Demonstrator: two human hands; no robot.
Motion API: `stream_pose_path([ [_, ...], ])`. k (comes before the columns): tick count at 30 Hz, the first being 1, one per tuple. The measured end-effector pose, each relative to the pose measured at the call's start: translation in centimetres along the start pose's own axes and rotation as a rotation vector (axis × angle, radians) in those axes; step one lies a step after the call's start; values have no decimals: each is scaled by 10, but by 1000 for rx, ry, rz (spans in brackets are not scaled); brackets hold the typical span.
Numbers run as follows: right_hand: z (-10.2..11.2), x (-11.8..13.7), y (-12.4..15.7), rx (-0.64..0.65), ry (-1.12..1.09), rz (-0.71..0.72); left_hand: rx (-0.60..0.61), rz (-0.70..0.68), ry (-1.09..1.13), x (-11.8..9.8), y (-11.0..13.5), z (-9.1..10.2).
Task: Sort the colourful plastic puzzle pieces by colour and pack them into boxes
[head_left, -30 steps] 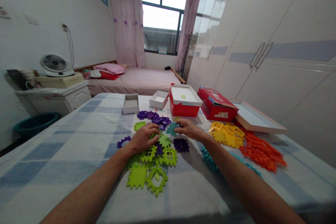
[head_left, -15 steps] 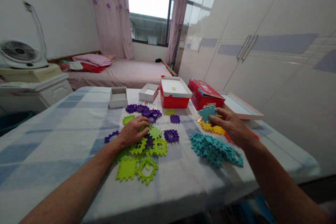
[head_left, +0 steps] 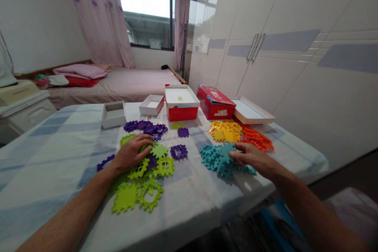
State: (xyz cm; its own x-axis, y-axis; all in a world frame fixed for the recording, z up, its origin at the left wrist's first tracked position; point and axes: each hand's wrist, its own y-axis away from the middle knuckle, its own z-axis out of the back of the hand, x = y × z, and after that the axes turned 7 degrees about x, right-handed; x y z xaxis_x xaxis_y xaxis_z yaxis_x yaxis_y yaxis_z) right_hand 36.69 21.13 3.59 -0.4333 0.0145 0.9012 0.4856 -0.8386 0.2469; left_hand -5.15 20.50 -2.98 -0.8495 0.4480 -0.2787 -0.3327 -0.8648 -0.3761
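Note:
My right hand (head_left: 251,157) pinches a flat teal square building piece (head_left: 228,151) with toothed edges between thumb and fingers. It is held low over the heap of teal pieces (head_left: 211,155), and I cannot tell whether it touches them. On the left, my left hand (head_left: 131,153) lies over the lime-green pieces (head_left: 125,197), thumb and forefinger apart. A paler green piece (head_left: 159,150) is by its thumb tip. What lies under the palm is hidden. Purple pieces (head_left: 155,129) spread behind that hand, and a single purple frame piece (head_left: 178,152) sits to its right.
Yellow pieces (head_left: 226,130) and orange pieces (head_left: 256,138) lie beyond my right hand. Along the back stand two small white boxes (head_left: 113,115), a red and white box (head_left: 182,113), a red carton (head_left: 217,102) and a shallow tray-like lid (head_left: 254,116). A checked cloth (head_left: 67,138) covers the table.
My right hand has lowered the teal square from above the yellow pieces to the teal heap. My left hand stays over the green pieces. The whole view has swung to the right.

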Motion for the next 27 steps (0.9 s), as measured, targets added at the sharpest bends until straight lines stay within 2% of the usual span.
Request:
stream_pose_path([
  [3,-3,0,-11,-21,23,-13,6,7,-9,0,0,0],
  [9,-2,-4,-13,-176,104,-7,10,-20,-13,-1,0,1],
  [12,1,-12,-17,-210,-30,41,14,-19,-15,-1,0,1],
  [16,2,-22,-28,-266,-267,37,21,-10,-30,-1,0,0],
  [19,3,-23,-33,-325,-290,48,23,-8,-42,0,1,0],
  [22,6,-16,-25,-395,-245,96,31,-9,-45,0,1,0],
  [24,6,-8,-13,-374,-161,126,33,-10,-43,0,1,0],
  [27,-3,2,10,-197,18,100,38,-17,-35,1,0,0],
])
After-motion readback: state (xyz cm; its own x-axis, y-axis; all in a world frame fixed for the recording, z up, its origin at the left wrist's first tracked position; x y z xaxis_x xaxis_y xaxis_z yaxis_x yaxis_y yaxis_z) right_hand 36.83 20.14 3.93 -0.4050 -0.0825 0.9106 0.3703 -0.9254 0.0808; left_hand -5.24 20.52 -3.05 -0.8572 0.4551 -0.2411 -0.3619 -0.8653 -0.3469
